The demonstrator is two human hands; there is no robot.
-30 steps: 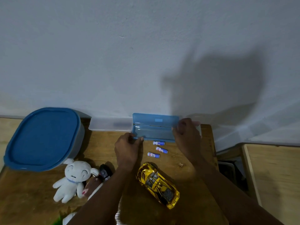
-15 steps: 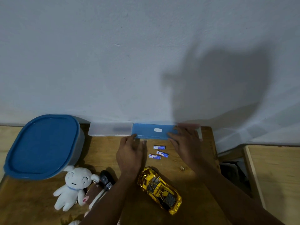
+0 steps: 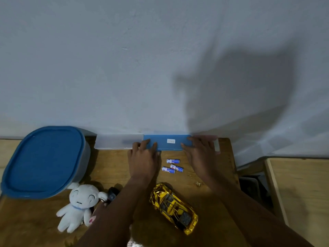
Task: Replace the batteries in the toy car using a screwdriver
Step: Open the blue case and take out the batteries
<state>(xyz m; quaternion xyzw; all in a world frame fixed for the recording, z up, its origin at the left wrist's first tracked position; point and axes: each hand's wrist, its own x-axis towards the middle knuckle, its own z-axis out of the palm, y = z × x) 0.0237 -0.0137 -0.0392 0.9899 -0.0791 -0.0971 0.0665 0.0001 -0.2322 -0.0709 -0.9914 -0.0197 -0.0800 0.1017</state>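
A shiny gold toy car [image 3: 174, 207] lies on the wooden table [image 3: 110, 168], near the front, between my forearms. Three small blue batteries [image 3: 172, 165] lie side by side beyond it. Against the wall lies a flat blue plastic case [image 3: 169, 144], closed, with a white label on its lid. My left hand [image 3: 144, 157] rests its straight fingers on the case's left end. My right hand [image 3: 201, 154] presses flat on its right end. No screwdriver is in sight.
A clear plastic case [image 3: 117, 141] lies left of the blue one along the wall. A big container with a blue lid [image 3: 44, 159] fills the left side. A white plush toy [image 3: 80, 205] and a small dark object [image 3: 112, 195] lie at the front left. A second wooden surface [image 3: 300, 193] stands to the right.
The blue case's lid stood open a second ago; both hands have brought it down and now lie flat on the closed case. The view has tilted slightly.
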